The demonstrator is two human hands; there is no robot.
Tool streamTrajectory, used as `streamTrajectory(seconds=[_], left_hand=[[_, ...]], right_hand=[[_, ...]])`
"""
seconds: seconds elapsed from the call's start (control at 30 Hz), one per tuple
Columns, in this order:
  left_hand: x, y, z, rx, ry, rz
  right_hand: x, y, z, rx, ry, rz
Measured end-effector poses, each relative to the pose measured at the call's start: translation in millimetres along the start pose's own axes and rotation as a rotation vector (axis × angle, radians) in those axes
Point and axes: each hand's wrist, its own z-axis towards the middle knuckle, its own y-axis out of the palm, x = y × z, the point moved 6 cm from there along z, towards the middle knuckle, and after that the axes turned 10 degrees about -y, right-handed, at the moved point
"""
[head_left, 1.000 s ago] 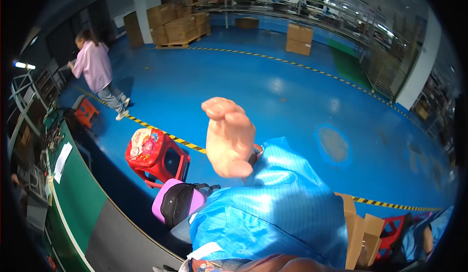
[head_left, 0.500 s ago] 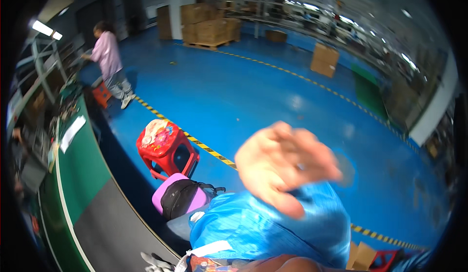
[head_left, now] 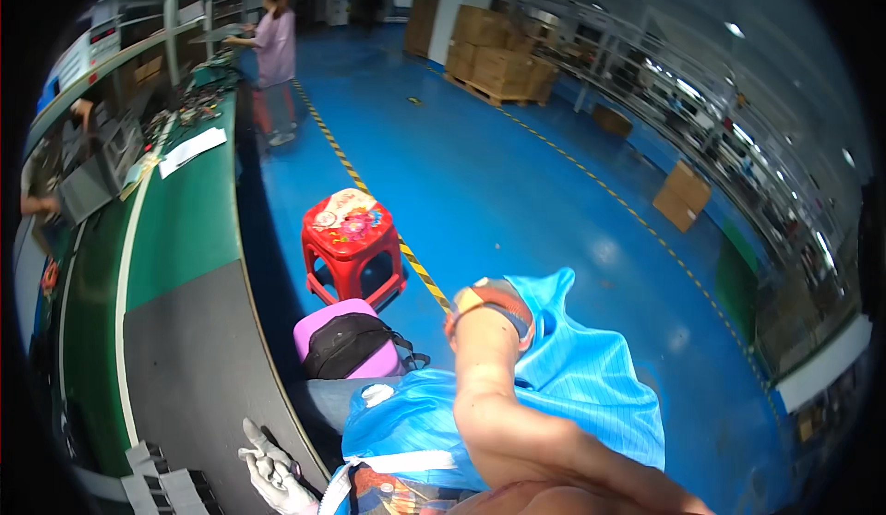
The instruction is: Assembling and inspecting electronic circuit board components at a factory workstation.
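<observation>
My right hand (head_left: 531, 455), bare, is bent back very close at the lower edge. Its fingers run toward the bottom right and are partly cut off, so whether they hold anything cannot be told. The forearm comes from a patterned cuff (head_left: 503, 298) beside the loose blue smock (head_left: 591, 367) that covers my body. White trim (head_left: 406, 462) crosses the front of the smock. My left hand is out of view. Grey-white gloves (head_left: 272, 473) appear to lie on the dark mat (head_left: 198, 358) of the bench at my left.
Beside the bench stand a red stool (head_left: 349, 229) and a purple seat with a black bag (head_left: 351, 344). Grey blocky parts (head_left: 166, 483) sit at the lower left. A co-worker in pink (head_left: 275, 44) stands farther up the bench; cartons (head_left: 498, 63) are stacked on a pallet.
My right hand has come from spread out in front, palm showing, to close by the lower edge. The view has turned left. The co-worker now holds a flat object at the bench.
</observation>
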Motion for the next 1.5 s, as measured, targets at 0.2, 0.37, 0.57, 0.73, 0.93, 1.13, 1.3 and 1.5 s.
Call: streamTrajectory(seconds=[0.2,0.37,0.57,0.73,0.93,1.13,1.3,1.5], left_hand=[[-59.8,28.5,3.1,0.058,0.309,-0.391],[-60.1,30.1,1.3,-0.014,0.256,-0.482],[-51.1,23.7,-2.7,-0.006,0.257,-0.432],[-46.5,18.6,-7.9,-0.035,0.134,-0.546],[-42.5,20.6,-2.4,-0.049,0.148,-0.547],[-47.2,13.0,-4.8,-0.017,0.123,-0.626],[-47.1,6.3,-7.7,0.029,0.154,-0.494],[-32.9,4.0,-7.1,0.008,0.139,-0.507]], right_hand=[[-10.0,6.9,5.4,0.084,-0.034,0.109],[16.5,1.5,5.9,0.149,0.008,0.151],[7.9,17.4,-25.4,0.166,0.056,0.198],[7.6,28.5,-44.3,0.208,0.110,0.265],[36.4,27.0,-47.3,0.310,0.160,0.363],[1.1,54.9,-50.4,0.326,0.168,0.449],[5.1,74.6,-75.4,0.362,0.200,0.537],[14.9,73.2,-87.6,0.359,0.202,0.563]])
